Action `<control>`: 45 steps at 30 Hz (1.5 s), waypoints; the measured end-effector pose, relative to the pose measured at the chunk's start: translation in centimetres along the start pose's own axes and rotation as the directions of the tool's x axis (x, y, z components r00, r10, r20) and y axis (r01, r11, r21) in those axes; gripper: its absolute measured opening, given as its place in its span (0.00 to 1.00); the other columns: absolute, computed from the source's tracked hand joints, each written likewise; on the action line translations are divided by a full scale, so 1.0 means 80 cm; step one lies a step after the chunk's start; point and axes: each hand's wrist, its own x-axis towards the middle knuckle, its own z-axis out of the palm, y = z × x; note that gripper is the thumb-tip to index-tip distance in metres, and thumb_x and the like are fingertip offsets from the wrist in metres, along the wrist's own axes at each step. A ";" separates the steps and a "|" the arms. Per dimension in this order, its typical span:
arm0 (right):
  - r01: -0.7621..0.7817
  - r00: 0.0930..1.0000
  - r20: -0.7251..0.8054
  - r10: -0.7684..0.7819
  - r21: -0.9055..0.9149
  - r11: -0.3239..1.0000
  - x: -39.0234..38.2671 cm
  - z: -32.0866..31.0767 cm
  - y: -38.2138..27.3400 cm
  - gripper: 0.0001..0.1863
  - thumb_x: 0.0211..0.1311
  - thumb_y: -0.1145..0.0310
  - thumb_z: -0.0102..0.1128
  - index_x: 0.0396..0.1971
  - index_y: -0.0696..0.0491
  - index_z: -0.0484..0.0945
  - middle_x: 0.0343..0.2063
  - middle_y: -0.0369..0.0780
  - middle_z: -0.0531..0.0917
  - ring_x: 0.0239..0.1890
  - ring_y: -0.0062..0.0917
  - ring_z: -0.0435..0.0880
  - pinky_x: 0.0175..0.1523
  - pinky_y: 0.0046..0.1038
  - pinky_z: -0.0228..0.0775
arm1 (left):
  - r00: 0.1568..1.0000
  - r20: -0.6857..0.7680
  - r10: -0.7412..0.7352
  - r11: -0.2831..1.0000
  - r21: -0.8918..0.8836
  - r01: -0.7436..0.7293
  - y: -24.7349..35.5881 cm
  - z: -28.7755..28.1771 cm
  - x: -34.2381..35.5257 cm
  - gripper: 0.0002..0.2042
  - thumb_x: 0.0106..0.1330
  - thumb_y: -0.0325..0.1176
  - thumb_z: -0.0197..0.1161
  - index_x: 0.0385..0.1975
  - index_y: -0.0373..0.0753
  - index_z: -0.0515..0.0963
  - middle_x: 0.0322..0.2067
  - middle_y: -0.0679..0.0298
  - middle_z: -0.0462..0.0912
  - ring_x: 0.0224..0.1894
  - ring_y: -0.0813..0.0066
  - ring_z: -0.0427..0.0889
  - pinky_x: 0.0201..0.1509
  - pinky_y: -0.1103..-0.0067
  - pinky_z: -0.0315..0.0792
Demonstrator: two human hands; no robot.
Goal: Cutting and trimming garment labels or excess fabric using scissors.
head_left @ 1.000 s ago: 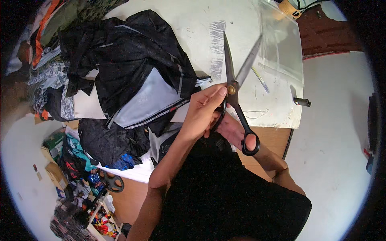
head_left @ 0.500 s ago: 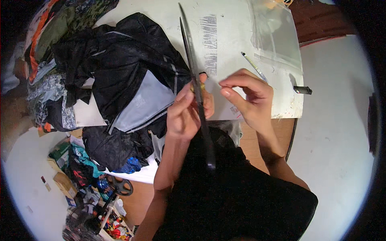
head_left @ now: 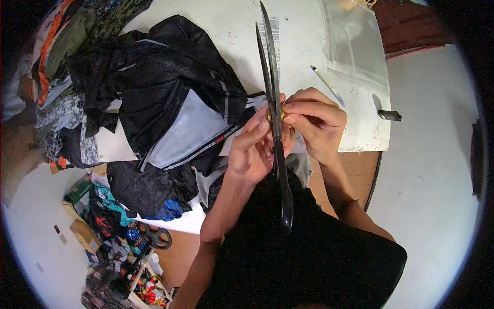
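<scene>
Looking down on a white table [head_left: 363,121], stretching across the top of the view with its near edge running behind the wrists. Coming nearer, to the black clothing [head_left: 303,257] on the person's body, filling the lower middle. Swinging left now, to a black garment [head_left: 164,77] sprawled and creased over the table, with a pale grey panel [head_left: 188,131] showing towards its near side. Finding a heap of clothes [head_left: 92,31] just beside it at the far left, mixing camouflage, olive and orange. Dropping down to a dark crumpled cloth [head_left: 149,188], bunched up with a patch of blue at its edge. Cutting across to a clear plastic sheet [head_left: 355,46], lying at the table's far right.

Straight to the middle now, to the scissors [head_left: 277,126]: held up in the air by both hands, turned nearly edge-on, with tips aimed away from the body, dark handles towards it and a narrow gap between the blades. Catching the left hand [head_left: 250,149], curled closed around the middle of them from the left. Over to the right hand [head_left: 321,126], bent, with thumb and fingertips drawn together in a pinch. Spotting a slim pen [head_left: 328,86], slanting on the table just beyond. Noting a small black object [head_left: 389,115] at the table's right edge, too small to identify. Closing in on a brass pivot [head_left: 283,112], caught in that pinch and partly hidden.
</scene>
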 end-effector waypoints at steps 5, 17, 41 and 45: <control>0.124 0.992 0.013 -0.124 -0.157 0.980 0.006 -0.001 0.003 0.07 0.46 0.80 0.65 0.29 0.61 0.81 0.28 0.43 0.80 0.29 0.25 0.80 0.33 0.20 0.71 | 0.998 -0.059 -0.033 0.993 -0.116 0.026 -0.006 0.010 -0.002 0.24 0.62 0.38 0.55 0.56 0.35 0.63 0.20 0.65 0.70 0.19 0.76 0.67 0.20 0.83 0.59; -0.382 0.921 0.214 0.326 0.332 0.862 -0.048 -0.022 0.004 0.34 0.49 0.50 0.64 0.47 0.63 0.70 0.42 0.45 0.74 0.47 0.30 0.73 0.55 0.33 0.61 | 0.925 -0.253 0.283 0.865 0.485 -0.132 0.028 0.013 0.055 0.20 0.66 0.36 0.51 0.54 0.34 0.66 0.26 0.66 0.71 0.28 0.76 0.69 0.32 0.81 0.65; -0.549 0.821 0.187 0.540 0.518 0.656 -0.091 -0.022 0.012 0.47 0.33 0.32 0.66 0.43 0.57 0.64 0.31 0.34 0.67 0.32 0.21 0.67 0.33 0.24 0.59 | 0.971 -0.219 0.090 0.914 0.405 0.007 -0.029 0.011 0.049 0.20 0.63 0.34 0.58 0.54 0.36 0.70 0.27 0.67 0.76 0.19 0.91 0.67 0.20 0.91 0.62; -0.574 0.818 0.275 0.506 0.463 0.676 -0.088 -0.027 0.010 0.42 0.39 0.33 0.63 0.40 0.57 0.65 0.30 0.33 0.66 0.32 0.19 0.66 0.32 0.21 0.56 | 0.962 -0.272 0.004 0.859 0.494 0.136 -0.036 0.004 0.044 0.20 0.63 0.32 0.58 0.54 0.35 0.69 0.27 0.67 0.76 0.27 0.88 0.72 0.30 0.90 0.67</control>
